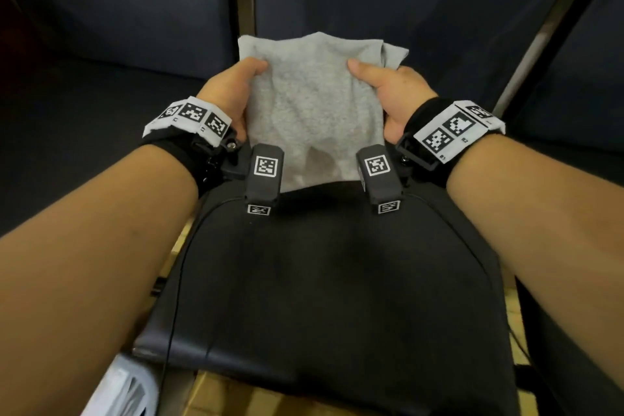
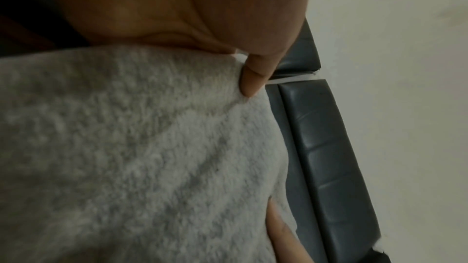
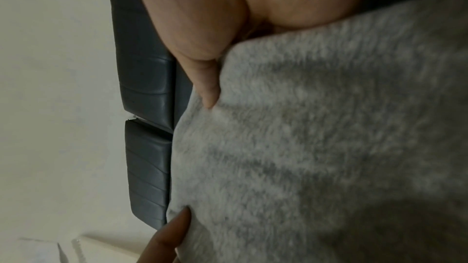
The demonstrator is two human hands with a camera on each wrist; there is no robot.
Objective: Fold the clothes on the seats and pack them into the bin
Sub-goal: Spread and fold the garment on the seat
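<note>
A folded grey fleece garment (image 1: 310, 101) is held up between both hands above a black seat cushion (image 1: 331, 280). My left hand (image 1: 233, 88) grips its left edge, thumb on top and fingers hidden beneath. My right hand (image 1: 385, 91) grips the right edge the same way. In the left wrist view the thumb (image 2: 253, 79) presses into the grey garment (image 2: 142, 147). In the right wrist view the thumb (image 3: 205, 87) presses the grey garment (image 3: 316, 127), and the other hand's thumb (image 3: 174, 233) shows below. A loose flap sticks out at the garment's far right corner (image 1: 395, 54).
Dark blue seats (image 1: 118, 10) stand behind and to both sides. A white slatted bin (image 1: 125, 388) shows at the lower left, beside my left forearm. Wooden floor (image 1: 236, 395) shows under the black seat. A thin black cable (image 1: 175, 297) runs down the seat's left side.
</note>
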